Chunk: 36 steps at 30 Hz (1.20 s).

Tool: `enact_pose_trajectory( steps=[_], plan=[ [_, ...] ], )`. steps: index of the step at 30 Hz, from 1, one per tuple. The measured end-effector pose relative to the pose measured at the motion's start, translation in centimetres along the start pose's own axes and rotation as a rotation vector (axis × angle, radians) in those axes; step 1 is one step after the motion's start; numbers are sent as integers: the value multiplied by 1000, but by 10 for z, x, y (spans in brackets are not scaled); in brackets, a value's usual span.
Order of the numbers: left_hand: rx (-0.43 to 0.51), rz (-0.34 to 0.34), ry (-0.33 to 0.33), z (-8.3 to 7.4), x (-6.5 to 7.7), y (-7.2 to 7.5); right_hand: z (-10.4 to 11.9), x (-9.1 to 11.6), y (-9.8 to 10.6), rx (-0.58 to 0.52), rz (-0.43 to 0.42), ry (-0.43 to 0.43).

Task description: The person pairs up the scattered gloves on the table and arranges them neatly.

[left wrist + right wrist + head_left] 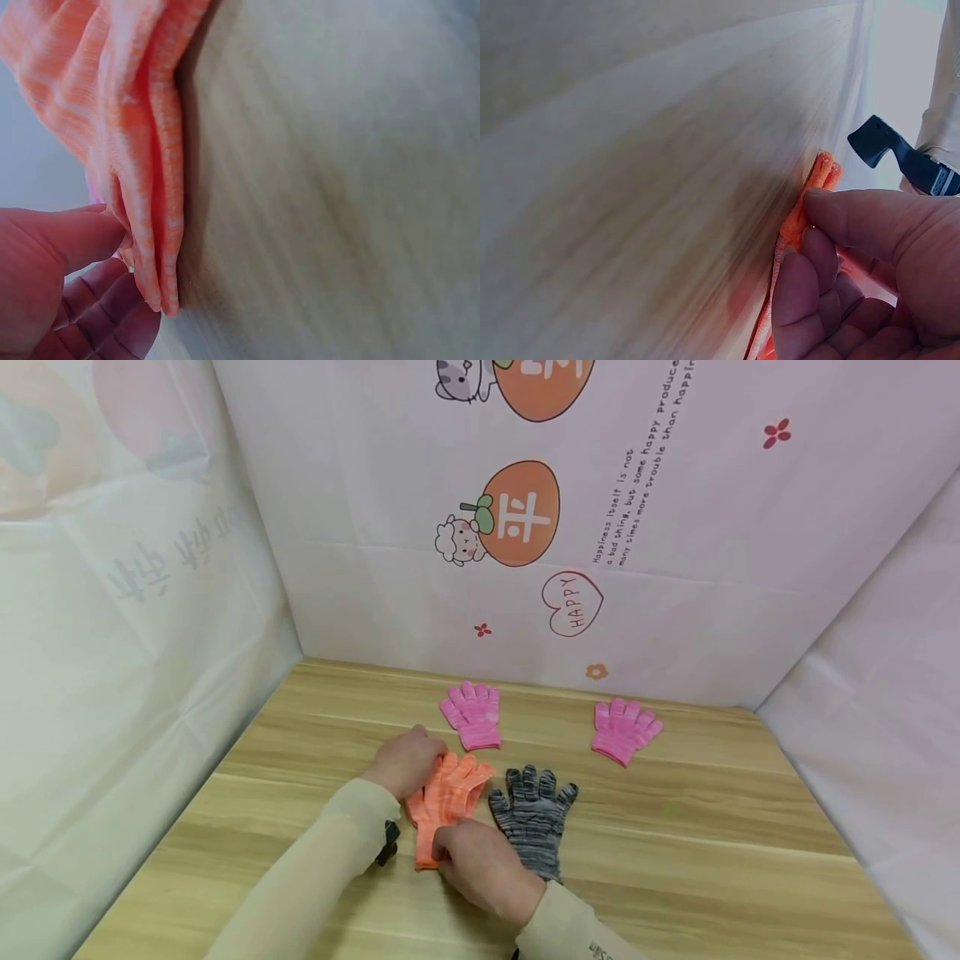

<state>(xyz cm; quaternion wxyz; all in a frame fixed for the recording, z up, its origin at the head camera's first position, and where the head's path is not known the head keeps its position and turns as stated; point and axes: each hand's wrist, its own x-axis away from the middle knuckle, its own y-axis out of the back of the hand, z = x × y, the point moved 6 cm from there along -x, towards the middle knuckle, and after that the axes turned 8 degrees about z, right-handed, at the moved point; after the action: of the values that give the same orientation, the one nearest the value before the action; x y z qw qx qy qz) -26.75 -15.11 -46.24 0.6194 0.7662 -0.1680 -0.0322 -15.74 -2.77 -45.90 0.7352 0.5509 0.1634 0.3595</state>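
Observation:
An orange knit glove (447, 797) lies on the wooden table, fingers pointing away from me. My left hand (408, 762) is at its upper left, by the glove's fingers. The left wrist view shows the thumb and fingertips pinching the edge of the orange fabric (139, 150), where two layers lie one over the other. Lower down, my right hand (483, 866) is at the cuff. Its thumb and index finger pinch the orange edge (793, 225) in the right wrist view. A grey-black striped glove (536, 818) lies just right of the orange one, its cuff partly behind my right hand.
Two pink gloves lie apart near the back of the table: one pink glove (474, 717) behind the orange one, another pink glove (625, 729) farther right. A printed cloth wall (375, 568) rises behind the table (720, 843), with white sheets at both sides.

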Motion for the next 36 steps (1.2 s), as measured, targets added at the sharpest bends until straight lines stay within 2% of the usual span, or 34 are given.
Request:
enact_pose_trajectory(
  steps=[11, 25, 36],
  plan=[
    [-14, -50, 44, 5, -4, 2, 1, 1, 1, 4, -21, -1],
    [-6, -31, 75, 12, -8, 1, 2, 0, 2, 18, -17, -6],
    [-39, -53, 67, 11, -14, -5, 2, 0, 2, 0, -5, -21]
  ],
)
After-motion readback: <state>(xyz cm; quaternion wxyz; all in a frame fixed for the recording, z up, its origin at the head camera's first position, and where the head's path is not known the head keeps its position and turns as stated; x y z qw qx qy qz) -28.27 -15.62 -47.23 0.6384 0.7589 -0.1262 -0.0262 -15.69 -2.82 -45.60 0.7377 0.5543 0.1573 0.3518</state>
